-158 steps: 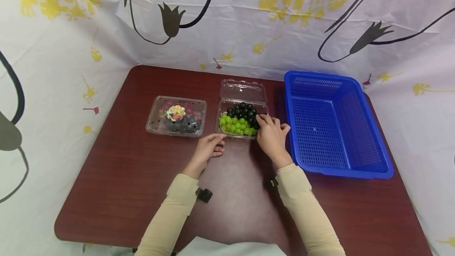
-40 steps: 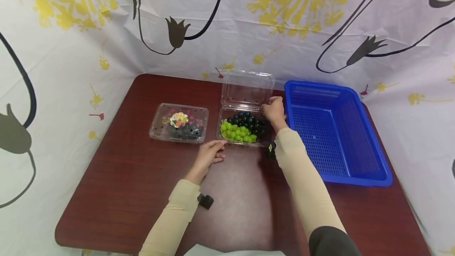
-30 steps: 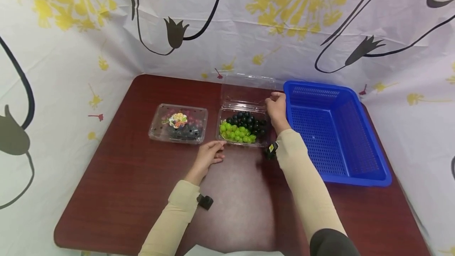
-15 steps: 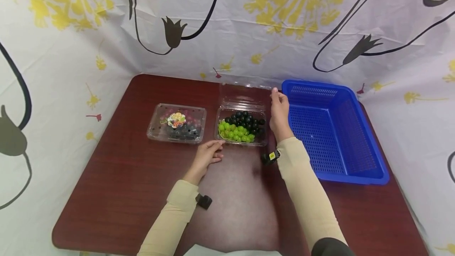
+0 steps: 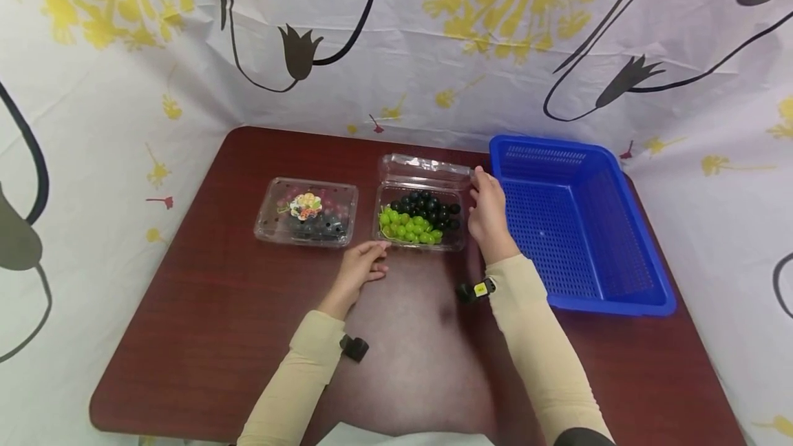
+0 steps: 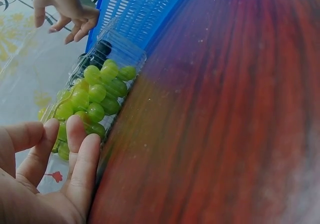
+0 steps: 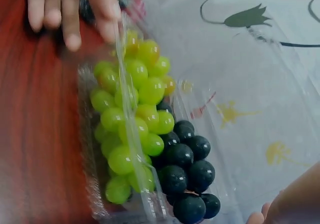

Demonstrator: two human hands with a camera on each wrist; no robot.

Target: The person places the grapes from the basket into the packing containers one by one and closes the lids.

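Observation:
A clear plastic clamshell box (image 5: 375, 226) holds green grapes (image 5: 405, 227) and dark grapes (image 5: 427, 206). My left hand (image 5: 359, 270) pinches its front left corner between thumb and index finger, the other fingers loose; the green grapes (image 6: 95, 96) lie just beyond those fingertips. The hinged lid (image 5: 427, 165) is raised, tipped forward above the back rim. At the lid's right end is my right hand (image 5: 489, 215), index fingertip right at the corner. The left wrist view shows that right hand (image 6: 62, 6) with loosely bent, spread fingers.
To the left on the table lies a closed clear box (image 5: 266, 222) with a fruit sticker, holding red and dark grapes. A blue perforated basket (image 5: 551, 236) stands close beside my right hand. Patterned cloth (image 5: 403, 33) hangs behind the dark red table (image 5: 204, 336).
Over the last seconds my right hand left the dark grapes and raised the lid, which has since swung forward. My left hand has stayed at the box's front corner.

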